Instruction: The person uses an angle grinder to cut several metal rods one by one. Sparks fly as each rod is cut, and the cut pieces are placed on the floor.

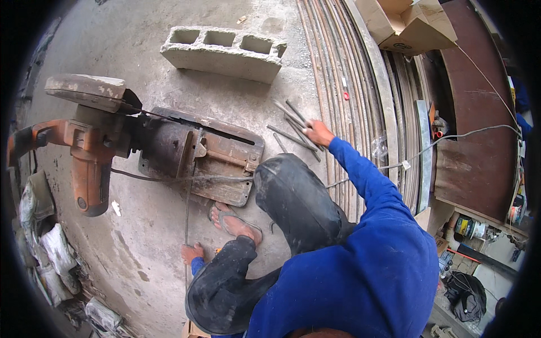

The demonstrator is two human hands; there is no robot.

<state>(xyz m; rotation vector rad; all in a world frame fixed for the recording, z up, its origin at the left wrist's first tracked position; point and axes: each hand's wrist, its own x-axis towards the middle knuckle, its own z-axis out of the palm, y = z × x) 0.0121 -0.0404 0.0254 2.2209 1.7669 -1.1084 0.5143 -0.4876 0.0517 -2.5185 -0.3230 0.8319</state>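
Observation:
My right hand [319, 133] reaches forward over a small pile of short steel rods [293, 135] on the concrete floor. Its fingers are closed round the end of a rod, which looks slightly blurred. Low on the left, my left hand [193, 254] is closed on a long thin steel rod [187, 219]. That rod runs along the floor and up over the base of a cut-off saw [225, 163]. The saw's orange motor body [90, 163] and round blade guard [87, 89] rise at the left.
A hollow concrete block [225, 59] lies beyond the saw. Long metal bars [332, 67] are stacked on the right, below an open cardboard box [408, 25]. A grey cord [456, 135] crosses the bars. Crumpled sacks [56, 248] line the far left.

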